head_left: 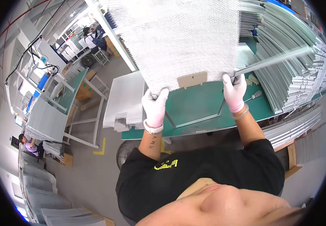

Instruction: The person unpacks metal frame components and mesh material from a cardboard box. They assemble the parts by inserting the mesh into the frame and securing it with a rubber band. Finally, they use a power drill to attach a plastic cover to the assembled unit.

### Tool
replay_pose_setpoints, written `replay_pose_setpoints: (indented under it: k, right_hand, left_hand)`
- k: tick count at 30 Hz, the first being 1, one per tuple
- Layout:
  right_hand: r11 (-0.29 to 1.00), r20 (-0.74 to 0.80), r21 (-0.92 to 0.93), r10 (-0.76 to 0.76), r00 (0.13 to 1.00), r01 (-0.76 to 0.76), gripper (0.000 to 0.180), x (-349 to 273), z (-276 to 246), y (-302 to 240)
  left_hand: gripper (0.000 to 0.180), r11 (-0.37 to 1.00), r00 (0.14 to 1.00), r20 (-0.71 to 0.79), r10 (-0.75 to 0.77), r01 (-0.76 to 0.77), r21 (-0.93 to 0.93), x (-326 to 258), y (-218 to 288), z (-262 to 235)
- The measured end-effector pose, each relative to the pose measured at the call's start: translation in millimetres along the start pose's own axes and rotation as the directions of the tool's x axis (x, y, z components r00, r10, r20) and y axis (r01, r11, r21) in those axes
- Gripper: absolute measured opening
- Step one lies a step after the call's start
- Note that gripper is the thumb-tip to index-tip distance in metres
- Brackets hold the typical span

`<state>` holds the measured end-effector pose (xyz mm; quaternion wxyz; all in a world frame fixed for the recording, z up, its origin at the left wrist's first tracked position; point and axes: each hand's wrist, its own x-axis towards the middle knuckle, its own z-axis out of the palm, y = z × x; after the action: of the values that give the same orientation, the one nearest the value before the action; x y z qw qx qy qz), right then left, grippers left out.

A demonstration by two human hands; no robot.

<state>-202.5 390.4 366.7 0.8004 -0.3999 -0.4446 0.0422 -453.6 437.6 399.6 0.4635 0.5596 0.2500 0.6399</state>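
Observation:
A large silvery mesh sheet (185,41) is raised over the green-topped table. My left hand (155,107), in a white glove, pinches its near left corner. At the near right corner my gloved right hand (234,92) is closed on the sheet too. A thin metal frame strip (276,60) runs from beside my right fingers toward the upper right; I cannot tell whether they hold it. Along the sheet's near edge shows a beige notched rectangle (192,80). Below, a slim metal frame (197,121) lies on the table, partly hidden by the sheet.
A screwdriver (254,95) lies right of my right hand. Tall stacks of metal frames (287,67) crowd the table's right side. More mesh sheets (123,98) are piled at the left. A fan (127,152) stands below the table edge. Co-workers (91,39) sit farther off.

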Motion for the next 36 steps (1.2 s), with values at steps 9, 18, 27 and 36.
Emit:
replay_pose_setpoints:
  k: [9,18,27,36]
  right_hand:
    - [0.951,0.372,0.146,0.202,0.906,-0.272,0.035,19.4,-14.0,3.7]
    - [0.964,0.414,0.094,0.189,0.89,-0.248,0.029,16.4,-18.8,13.2]
    - [0.958,0.412,0.096,0.21,0.887,-0.272,0.016,35.8,-19.6,-7.9]
    - [0.978,0.218,0.063,0.179,0.96,-0.197,0.022,22.4,-9.2,4.5]
  left_hand:
    - [0.015,0.998,0.997,0.071,0.017,-0.012,-0.067,6.1,-12.1,-11.8]
    - [0.025,0.996,0.996,0.054,0.07,-0.067,-0.053,-9.2,-32.6,-13.4]
    - [0.027,0.967,0.994,0.079,0.07,-0.048,-0.25,16.2,-11.7,-13.9]
    - [0.023,0.976,0.983,-0.053,0.177,-0.182,-0.122,13.0,-25.0,-7.7]
